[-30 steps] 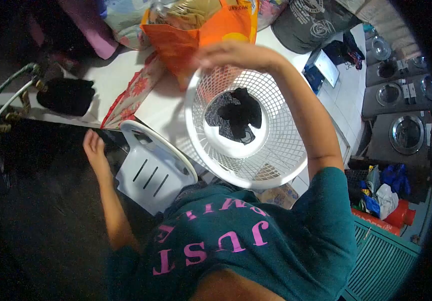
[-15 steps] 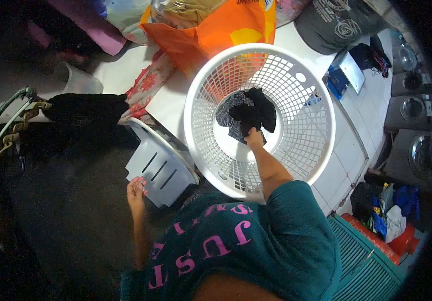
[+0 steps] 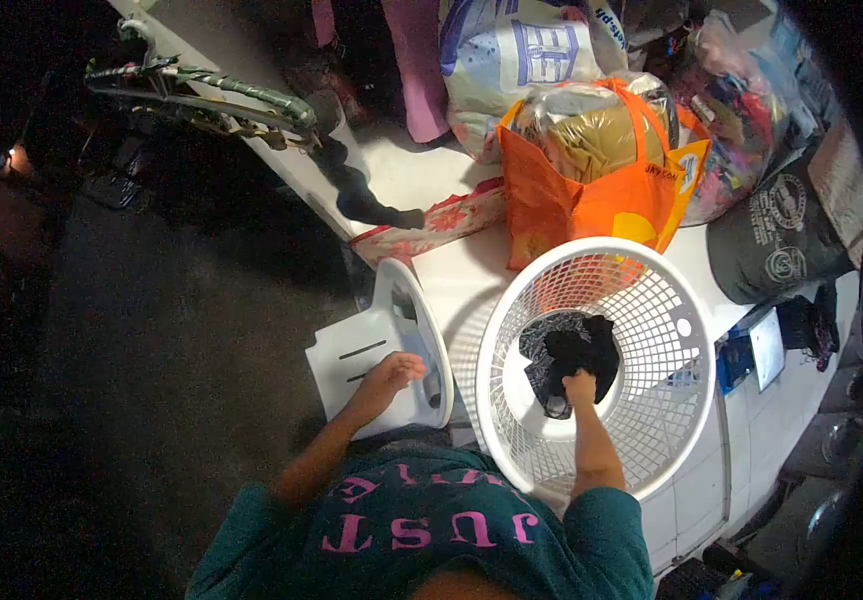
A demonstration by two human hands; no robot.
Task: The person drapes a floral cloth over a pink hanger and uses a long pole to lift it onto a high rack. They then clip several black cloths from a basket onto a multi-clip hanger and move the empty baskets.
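Note:
A round white mesh laundry basket (image 3: 693, 335) stands on a white counter (image 3: 456, 272). A black garment (image 3: 557, 345) lies crumpled at its bottom. My right hand (image 3: 580, 386) reaches down inside the basket and closes on the near edge of that garment. My left hand (image 3: 389, 374) grips the curved rim of a white plastic chair (image 3: 359, 357) that stands beside the basket on its left. My teal shirt with pink letters fills the bottom of the view.
Behind the basket stand an orange bag (image 3: 591, 205) stuffed with cloth, a blue-and-white sack (image 3: 521, 50) and a dark grey printed bag (image 3: 781, 238). A floral cloth (image 3: 431, 228) lies at the counter's left edge. A green-wrapped metal bar (image 3: 216, 92) crosses the upper left above dark floor.
My right hand came down from above the basket into it and took hold of the black garment. My left hand moved from the dark floor side onto the chair's rim. The view swung left.

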